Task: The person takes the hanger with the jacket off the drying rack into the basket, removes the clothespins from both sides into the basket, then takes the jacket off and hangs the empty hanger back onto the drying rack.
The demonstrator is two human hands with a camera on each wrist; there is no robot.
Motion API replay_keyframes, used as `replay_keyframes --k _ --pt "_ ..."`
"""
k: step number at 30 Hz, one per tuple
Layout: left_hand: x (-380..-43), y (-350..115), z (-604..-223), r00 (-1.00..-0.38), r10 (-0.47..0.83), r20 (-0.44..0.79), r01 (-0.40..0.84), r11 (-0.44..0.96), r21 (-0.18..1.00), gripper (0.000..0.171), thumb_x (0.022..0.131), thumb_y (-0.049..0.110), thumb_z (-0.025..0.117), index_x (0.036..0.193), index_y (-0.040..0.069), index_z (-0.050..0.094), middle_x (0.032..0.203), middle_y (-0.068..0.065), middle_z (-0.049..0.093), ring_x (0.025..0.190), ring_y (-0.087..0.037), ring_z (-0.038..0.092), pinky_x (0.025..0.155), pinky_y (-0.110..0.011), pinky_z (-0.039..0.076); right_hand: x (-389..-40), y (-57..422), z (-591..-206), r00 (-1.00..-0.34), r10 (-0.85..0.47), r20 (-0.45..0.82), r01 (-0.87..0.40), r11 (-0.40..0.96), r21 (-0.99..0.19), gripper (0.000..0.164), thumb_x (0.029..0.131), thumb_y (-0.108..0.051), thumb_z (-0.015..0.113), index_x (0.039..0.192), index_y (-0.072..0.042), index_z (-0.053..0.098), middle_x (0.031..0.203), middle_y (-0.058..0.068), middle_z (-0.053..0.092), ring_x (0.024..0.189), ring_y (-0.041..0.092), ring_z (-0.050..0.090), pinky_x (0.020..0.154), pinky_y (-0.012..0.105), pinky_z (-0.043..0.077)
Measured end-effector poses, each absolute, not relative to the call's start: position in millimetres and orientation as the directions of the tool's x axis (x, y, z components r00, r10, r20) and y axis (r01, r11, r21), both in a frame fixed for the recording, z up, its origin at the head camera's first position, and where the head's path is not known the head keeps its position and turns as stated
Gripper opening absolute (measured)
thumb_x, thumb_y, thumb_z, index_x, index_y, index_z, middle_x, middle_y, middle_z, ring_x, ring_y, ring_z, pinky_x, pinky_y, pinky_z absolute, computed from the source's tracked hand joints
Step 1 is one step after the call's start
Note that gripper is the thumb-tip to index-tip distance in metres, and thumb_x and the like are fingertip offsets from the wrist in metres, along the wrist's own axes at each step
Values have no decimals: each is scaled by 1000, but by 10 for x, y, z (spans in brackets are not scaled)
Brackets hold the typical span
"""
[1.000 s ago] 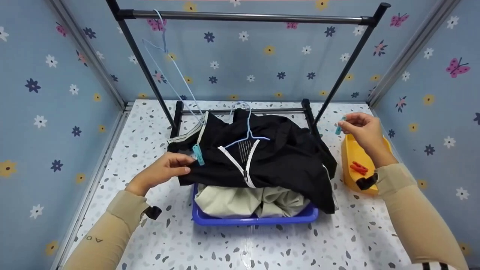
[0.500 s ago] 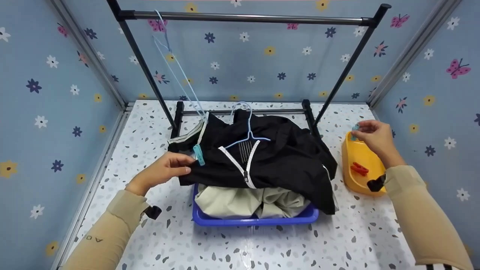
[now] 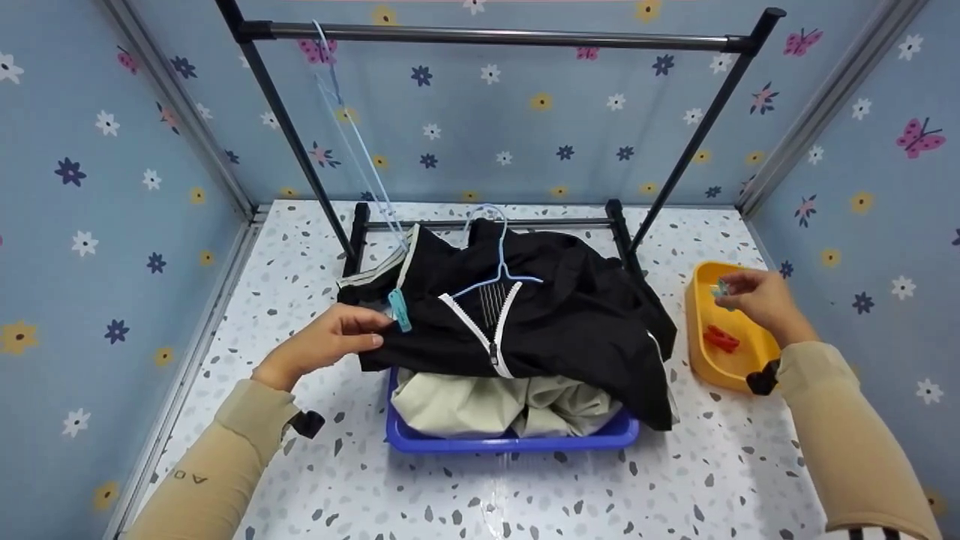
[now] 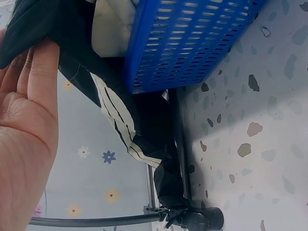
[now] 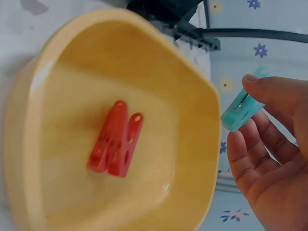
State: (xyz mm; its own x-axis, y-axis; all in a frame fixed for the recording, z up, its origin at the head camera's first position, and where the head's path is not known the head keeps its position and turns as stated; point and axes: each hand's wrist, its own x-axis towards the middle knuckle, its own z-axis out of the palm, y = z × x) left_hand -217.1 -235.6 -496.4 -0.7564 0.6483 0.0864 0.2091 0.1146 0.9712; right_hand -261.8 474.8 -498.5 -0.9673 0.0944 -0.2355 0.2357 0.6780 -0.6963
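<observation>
My left hand [image 3: 326, 341] holds the left edge of a black zip jacket [image 3: 577, 330] between thumb and fingers; in the left wrist view its fingertips go behind the cloth. A teal clothespin [image 3: 399, 310] sits on the jacket close to those fingertips. At the jacket's white-zipped neck lies a light-blue hanger [image 3: 501, 259]. Over the yellow tub [image 3: 696, 322], my right hand [image 3: 766, 304] pinches another teal clothespin [image 5: 237, 113] between thumb and fingers. Red clothespins [image 5: 115, 142] lie on the tub's bottom.
Beneath the jacket stands a blue basket [image 3: 517, 444] with a pale garment [image 3: 457, 405] inside. Behind rises a black clothes rack [image 3: 495, 32], a second light-blue hanger [image 3: 358, 142] hanging from its rail at the left. Flowered walls [image 3: 67, 225] enclose the speckled surface [image 3: 322, 465].
My right hand has moved right and down with the teal clothespin, from behind the yellow tub to over it. The hanger on the rail has swung slightly. My left hand stays put.
</observation>
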Motion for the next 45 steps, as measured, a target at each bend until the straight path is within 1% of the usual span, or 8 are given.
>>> replay_keyframes --k 6,14,20,27,32,35,41,45 --pt "-2173 -2343 -4954 -756 649 85 211 118 970 27 102 -6 63 122 -24 64 103 17 76 91 2 67 83 -16 57 -2588 4860 -5151 -940 92 -328 299 685 -665 49 100 -8 77 144 3 59 113 9 62 104 28 60 84 15 58" --pt "-2168 -2335 -4961 -756 649 86 200 103 974 27 102 -7 63 123 -24 63 104 18 76 93 3 68 84 -16 57 -2570 4994 -5304 -924 57 -379 291 748 -596 50 96 -11 80 139 9 63 107 8 66 102 28 56 79 15 52" --pt "-2163 -2337 -4972 -760 645 82 191 101 976 27 102 -6 64 123 -23 64 103 17 76 91 2 67 83 -16 57 -2542 5022 -5330 -884 79 -460 357 750 -557 50 100 -13 74 144 6 61 131 22 66 116 36 56 97 28 53" --pt "-2172 -2335 -4964 -753 651 91 188 81 979 23 102 -7 63 121 -19 68 102 15 77 89 1 68 81 -17 58 -2541 5016 -5339 -882 75 -464 349 766 -539 53 98 -17 78 143 7 62 134 25 66 116 36 57 105 38 53" --pt "-2185 -2335 -4940 -756 650 78 200 115 973 24 103 -5 63 121 -21 66 99 15 76 87 1 68 79 -17 57 -2566 4997 -5258 -882 74 -465 360 743 -564 61 98 -21 81 148 5 57 135 24 59 122 38 49 116 50 43" --pt "-2191 -2336 -4926 -757 649 76 205 125 971 25 102 -5 64 121 -22 66 98 15 76 87 1 68 79 -17 57 -2601 4975 -5167 -895 67 -442 345 732 -587 61 99 -21 81 148 5 56 126 17 58 120 37 47 110 44 43" --pt "-2193 -2337 -4922 -751 656 81 204 113 972 25 102 -5 64 121 -22 66 99 15 77 87 2 68 79 -17 58 -2663 4878 -4958 -928 37 -371 275 740 -614 58 102 -20 78 149 5 56 112 6 59 112 31 49 86 16 48" --pt "-2192 -2340 -4926 -751 656 78 199 113 973 25 103 -4 64 121 -21 66 99 16 76 87 2 67 78 -17 57 -2697 4777 -4828 -946 24 -323 236 734 -637 58 103 -21 77 151 5 55 111 5 61 106 28 53 82 12 50"
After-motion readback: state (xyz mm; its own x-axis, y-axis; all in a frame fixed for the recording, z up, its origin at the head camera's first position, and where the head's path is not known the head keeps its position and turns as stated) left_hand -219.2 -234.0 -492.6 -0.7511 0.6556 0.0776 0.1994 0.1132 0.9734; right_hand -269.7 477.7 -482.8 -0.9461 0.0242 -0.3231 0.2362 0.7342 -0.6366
